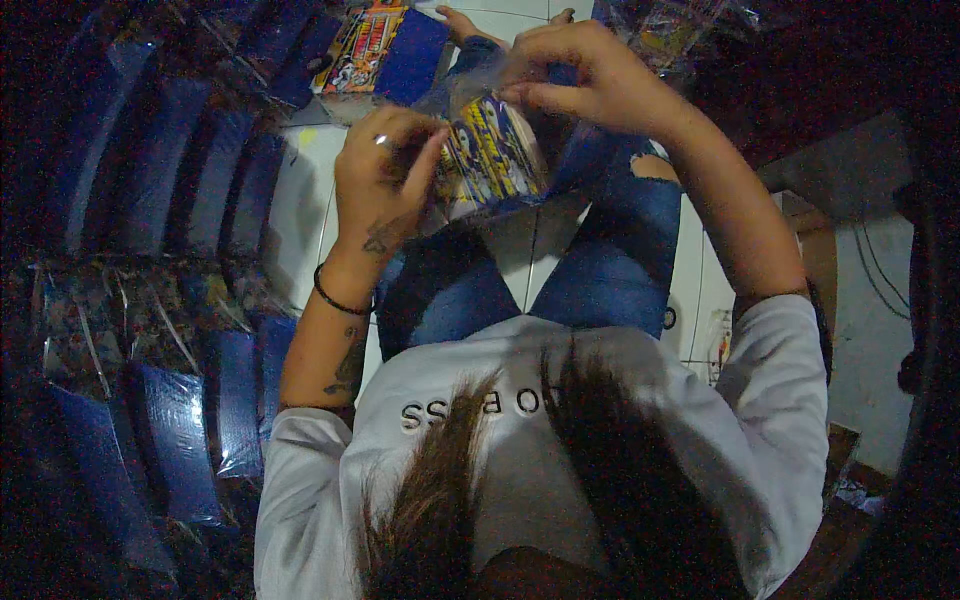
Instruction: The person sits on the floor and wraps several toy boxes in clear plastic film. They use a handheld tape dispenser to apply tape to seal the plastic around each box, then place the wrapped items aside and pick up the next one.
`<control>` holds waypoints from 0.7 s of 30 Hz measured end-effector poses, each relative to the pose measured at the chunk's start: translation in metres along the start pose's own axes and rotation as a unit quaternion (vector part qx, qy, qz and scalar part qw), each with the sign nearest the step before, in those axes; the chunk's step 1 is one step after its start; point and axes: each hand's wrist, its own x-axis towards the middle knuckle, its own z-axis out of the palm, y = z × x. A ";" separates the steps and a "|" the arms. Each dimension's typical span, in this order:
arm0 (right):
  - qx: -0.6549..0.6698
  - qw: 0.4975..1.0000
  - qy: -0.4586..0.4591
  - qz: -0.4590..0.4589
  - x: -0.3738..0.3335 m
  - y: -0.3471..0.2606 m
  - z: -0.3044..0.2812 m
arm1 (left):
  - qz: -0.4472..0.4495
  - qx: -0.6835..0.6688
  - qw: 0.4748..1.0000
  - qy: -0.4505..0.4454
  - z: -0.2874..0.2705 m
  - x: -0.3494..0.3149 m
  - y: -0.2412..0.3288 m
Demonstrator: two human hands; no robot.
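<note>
Above my lap is a clear plastic bag holding a bundle of slim packets (500, 150) printed in yellow, dark blue and white. My left hand (385, 170) is at the bag's left side, its fingers curled and its thumb pressed against the plastic. On the far right of the bag, the thumb and index finger of my right hand (590, 80) pinch the upper edge of the plastic. Part of the bag's far side is hidden in shadow and behind my hands.
Rows of blue plastic-wrapped packs (180, 420) line the floor on my left. Beyond my left hand lies a blue pack with an orange printed front (365, 50). More wrapped packs (670, 30) sit at the far right. White floor tiles (300, 190) show between; a pale wall (870, 330) stands right.
</note>
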 end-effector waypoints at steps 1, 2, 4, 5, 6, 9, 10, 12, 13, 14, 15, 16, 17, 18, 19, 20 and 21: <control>0.013 0.999 0.041 0.004 -0.006 -0.005 0.000 | -0.006 -0.009 1.000 0.017 -0.005 -0.004 -0.001; 0.026 0.996 0.083 0.007 -0.008 -0.009 0.000 | -0.012 -0.018 0.999 0.034 -0.010 -0.007 -0.003; 0.097 0.983 0.127 -0.088 -0.012 -0.008 -0.002 | 0.018 -0.035 0.999 0.031 -0.012 -0.014 -0.002; 0.133 0.971 0.148 -0.135 -0.012 -0.008 0.000 | 0.033 -0.043 0.998 0.029 -0.015 -0.017 -0.002; 0.067 0.971 0.158 -0.165 -0.009 -0.010 0.003 | 0.041 -0.058 0.997 0.015 -0.022 -0.017 -0.003; -0.051 0.968 0.148 -0.196 0.001 -0.012 0.010 | 0.062 -0.044 0.997 0.029 -0.025 -0.003 -0.001; -0.036 0.978 0.119 -0.169 0.003 -0.015 0.013 | 0.048 -0.095 0.993 0.049 -0.025 0.000 0.002; -0.043 0.978 0.139 -0.147 0.004 -0.016 0.016 | -0.012 -0.154 0.987 0.039 -0.012 0.011 0.014; -0.001 0.982 0.145 -0.125 0.000 -0.017 0.016 | -0.013 -0.174 0.984 0.041 -0.008 0.015 0.018; 0.040 0.982 0.150 -0.106 -0.003 -0.019 0.015 | -0.038 -0.175 0.984 0.004 -0.012 0.019 0.017; 0.080 0.981 0.155 -0.087 -0.005 -0.020 0.013 | -0.023 -0.170 0.985 0.009 -0.016 0.019 0.017; 0.042 0.972 0.197 -0.123 -0.005 -0.019 0.014 | -0.007 -0.165 0.986 0.014 -0.018 0.020 0.018; 0.024 0.978 0.177 -0.105 -0.003 -0.020 0.016 | 0.010 -0.160 0.987 0.018 -0.023 0.020 0.017; 0.012 0.982 0.159 -0.098 -0.005 -0.020 0.017 | 0.002 -0.174 0.985 0.015 -0.025 0.018 0.017; 0.001 0.989 0.137 -0.059 -0.007 -0.019 0.017 | -0.002 -0.180 0.984 0.019 -0.025 0.017 0.018; 0.053 0.993 0.095 -0.044 -0.009 -0.012 0.014 | -0.011 -0.181 0.983 0.020 -0.022 0.018 0.020; 0.045 0.991 0.116 -0.052 -0.009 -0.012 0.014 | -0.015 -0.188 0.982 0.025 -0.022 0.018 0.020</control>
